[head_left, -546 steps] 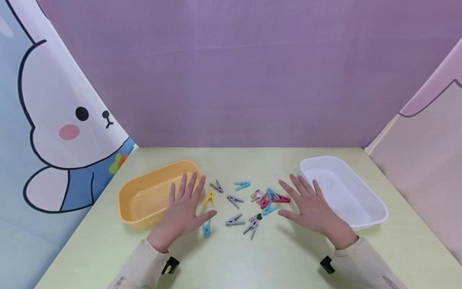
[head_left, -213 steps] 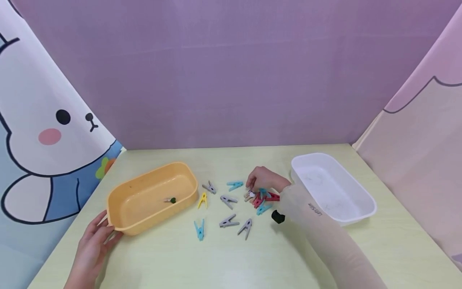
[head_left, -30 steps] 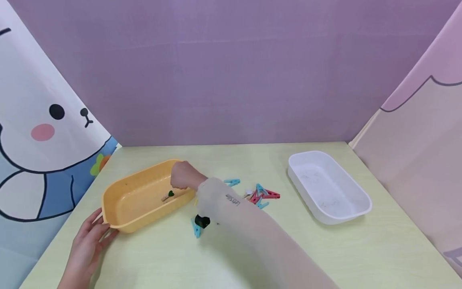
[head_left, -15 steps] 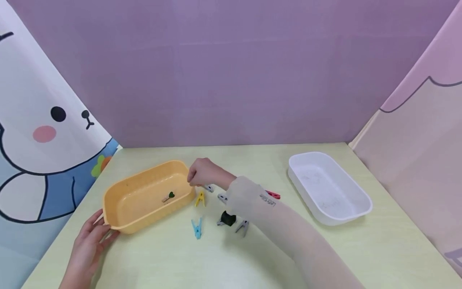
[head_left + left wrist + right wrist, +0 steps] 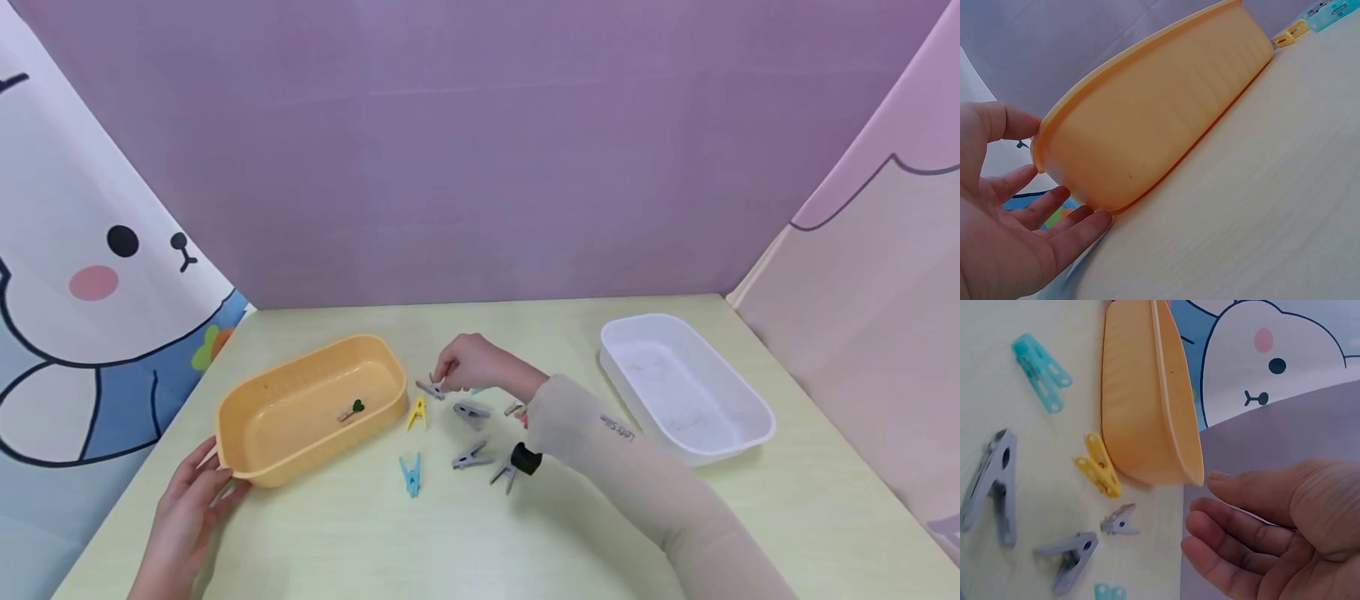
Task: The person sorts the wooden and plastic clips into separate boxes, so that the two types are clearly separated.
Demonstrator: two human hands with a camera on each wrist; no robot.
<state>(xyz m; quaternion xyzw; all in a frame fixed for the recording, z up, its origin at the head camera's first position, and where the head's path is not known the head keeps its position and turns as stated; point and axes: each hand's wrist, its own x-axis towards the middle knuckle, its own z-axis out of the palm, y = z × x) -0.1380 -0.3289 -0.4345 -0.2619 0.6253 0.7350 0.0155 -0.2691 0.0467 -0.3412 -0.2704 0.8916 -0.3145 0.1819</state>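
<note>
In the head view my left hand (image 5: pixel 183 508) holds the near left corner of an orange basin (image 5: pixel 255 417), its fingers spread around the end wall. The left wrist view shows thumb and fingers at the rim. Small wooden clothespins, one with a green heart (image 5: pixel 357 406), lie in the basin. Just right of the basin, my right hand (image 5: pixel 476 364) hovers by a small grey clothespin (image 5: pixel 432 390). In the right wrist view its fingers are loosely bent, with nothing between them, and the grey clothespin (image 5: pixel 1120 523) lies on the table.
Near the basin lie a yellow clothespin (image 5: pixel 417 412) and a blue clothespin (image 5: pixel 410 475). Larger grey clothespins (image 5: pixel 471 456) are scattered mid-table. My right forearm partly hides the red clothespins (image 5: pixel 522 417). A white basin (image 5: pixel 686 392) stands on the right.
My right hand has moved right from over the orange basin to the small grey clothespin. Since the earliest frame, small wooden clothespins have come into that basin. The left hand stays at its corner.
</note>
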